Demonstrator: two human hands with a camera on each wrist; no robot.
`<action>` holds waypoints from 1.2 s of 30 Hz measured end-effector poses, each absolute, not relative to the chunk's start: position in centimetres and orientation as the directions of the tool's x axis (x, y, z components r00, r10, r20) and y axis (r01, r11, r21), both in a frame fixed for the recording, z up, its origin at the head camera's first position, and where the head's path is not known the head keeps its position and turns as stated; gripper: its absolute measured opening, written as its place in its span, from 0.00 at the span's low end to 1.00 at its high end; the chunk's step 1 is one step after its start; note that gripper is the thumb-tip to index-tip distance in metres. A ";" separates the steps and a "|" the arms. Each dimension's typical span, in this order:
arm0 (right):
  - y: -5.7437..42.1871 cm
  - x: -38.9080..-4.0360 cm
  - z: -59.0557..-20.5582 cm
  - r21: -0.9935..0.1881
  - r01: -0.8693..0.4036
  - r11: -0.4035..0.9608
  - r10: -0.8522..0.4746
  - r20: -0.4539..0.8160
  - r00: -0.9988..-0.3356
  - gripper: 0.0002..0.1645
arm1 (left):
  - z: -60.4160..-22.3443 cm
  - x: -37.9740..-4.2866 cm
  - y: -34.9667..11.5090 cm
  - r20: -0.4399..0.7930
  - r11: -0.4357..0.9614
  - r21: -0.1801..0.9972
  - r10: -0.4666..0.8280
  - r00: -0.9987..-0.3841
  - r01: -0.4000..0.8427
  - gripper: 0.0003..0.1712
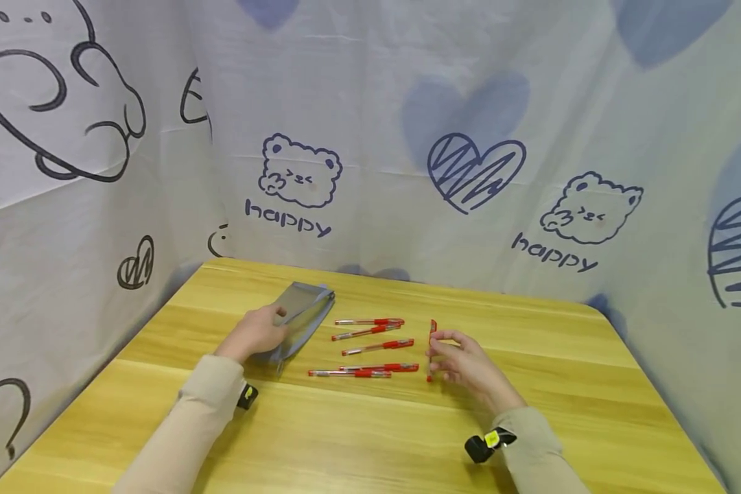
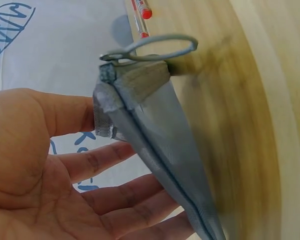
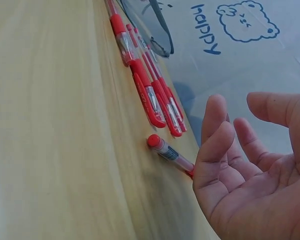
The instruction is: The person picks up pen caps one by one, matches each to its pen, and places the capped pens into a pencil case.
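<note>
Loosely spread, left grip (image 1: 258, 333) touches grey pouch (image 1: 304, 317); right grip (image 1: 467, 363) half parted beside red pen (image 1: 433, 326), contact unclear.

The head camera is looking forward and down from above the near side of the table (image 1: 346, 439), taking in the left hand (image 1: 258, 334), the right hand (image 1: 472, 367) and the patterned cloth (image 1: 370, 171) beyond; the left wrist camera (image 1: 247, 396) is facing along its palm at close range, turning the scene sideways, the table filling the right side; the right wrist camera (image 1: 480, 449) is viewing its own palm just as closely, the table lying leftward; all three views are sharing parts of the pouch (image 1: 307, 322) and red pens (image 1: 378, 347).
</note>
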State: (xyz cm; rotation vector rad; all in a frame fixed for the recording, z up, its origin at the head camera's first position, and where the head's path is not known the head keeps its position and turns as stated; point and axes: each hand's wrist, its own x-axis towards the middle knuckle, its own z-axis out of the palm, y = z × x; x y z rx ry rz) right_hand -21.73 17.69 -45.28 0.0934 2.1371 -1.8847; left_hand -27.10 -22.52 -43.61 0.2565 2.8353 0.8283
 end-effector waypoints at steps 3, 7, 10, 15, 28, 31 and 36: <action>17.9 -22.3 -45.4 -0.959 0.251 0.130 -0.108 -0.265 -0.958 0.28 | -43.7 -27.4 -22.5 -0.124 0.827 0.551 0.216 -0.969 0.113 0.30; 18.3 -23.4 -45.7 -0.959 0.270 0.089 -0.067 -0.277 -0.959 0.29 | -43.8 -27.6 -22.5 -0.130 0.824 0.556 0.218 -0.967 0.111 0.30; 18.7 -24.2 -46.1 -0.957 0.289 0.042 -0.052 -0.290 -0.956 0.31 | -43.8 -27.6 -22.4 -0.138 0.820 0.562 0.219 -0.966 0.106 0.30; 19.3 -25.2 -47.0 -0.948 0.319 0.008 -0.008 -0.319 -0.948 0.33 | -43.7 -27.5 -22.3 -0.139 0.815 0.570 0.224 -0.965 0.107 0.30; 17.9 -26.1 -48.5 -0.957 0.284 0.053 0.129 -0.275 -0.953 0.30 | -43.5 -27.7 -23.2 -0.122 0.797 0.592 0.229 -0.966 0.114 0.28; 17.5 -26.2 -48.7 -0.963 0.261 0.062 0.152 -0.250 -0.956 0.29 | -43.4 -27.6 -23.4 -0.125 0.795 0.596 0.229 -0.965 0.111 0.28; 16.9 -26.3 -48.8 -0.968 0.235 0.091 0.181 -0.216 -0.959 0.28 | -43.3 -27.3 -23.6 -0.127 0.785 0.611 0.229 -0.965 0.106 0.28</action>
